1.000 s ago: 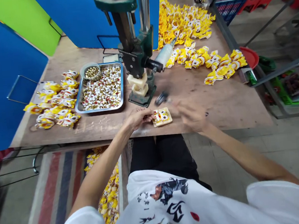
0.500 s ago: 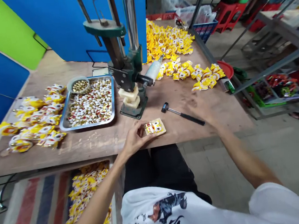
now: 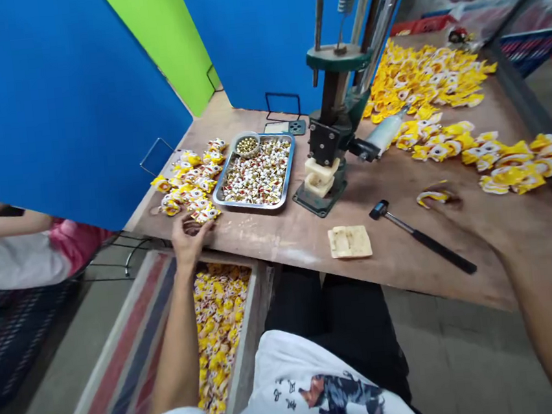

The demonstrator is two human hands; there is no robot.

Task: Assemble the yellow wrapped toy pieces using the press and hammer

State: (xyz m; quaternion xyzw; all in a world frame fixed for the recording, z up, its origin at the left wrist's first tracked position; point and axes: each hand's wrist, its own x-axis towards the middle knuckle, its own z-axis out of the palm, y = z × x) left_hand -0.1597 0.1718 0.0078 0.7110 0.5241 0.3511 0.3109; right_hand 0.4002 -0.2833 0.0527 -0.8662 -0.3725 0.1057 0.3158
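Note:
My left hand point(image 3: 189, 237) is at the front of the left cluster of yellow-and-white figures point(image 3: 183, 180), its fingers and thumb closed around a small figure with painted eyes point(image 3: 204, 212). Between the fingers of my right hand point(image 3: 469, 214), slightly blurred, is a curved yellow-and-white plastic piece point(image 3: 435, 196), just above the table. Near the front edge lies a cream block with a shallow recess point(image 3: 350, 242), nothing in it. A small hammer with a black handle point(image 3: 423, 238) rests between that block and my right hand.
A green hand press point(image 3: 332, 130) stands mid-table, a translucent bottle point(image 3: 388, 132) beside it. Left of it, a metal tray point(image 3: 251, 204) holds small white-and-gold parts and a bowl of gold balls point(image 3: 247, 146). Yellow pieces point(image 3: 424, 79) cover the back right. Another person's arm point(image 3: 7, 224) shows far left.
The view has swung left. My left hand has carried the figure from the cream block to the left cluster. My right hand now has a yellow-and-white piece in its fingers.

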